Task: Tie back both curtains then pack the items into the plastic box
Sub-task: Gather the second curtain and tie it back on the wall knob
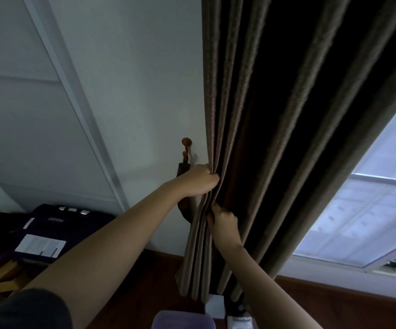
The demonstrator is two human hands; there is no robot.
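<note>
Both hands' grip [198, 180] [224, 222] on gathered brown curtain [251, 115]

One brown curtain [251, 138] hangs in view, and two hands are on it: the left hand [198, 180] and the right hand [224, 222]. One wooden wall hook [186, 144] carries one dark tieback strap [183, 186]. There is one window [368, 210], one dark case [57, 224] and one purple object [182, 319] at the bottom edge.
</note>
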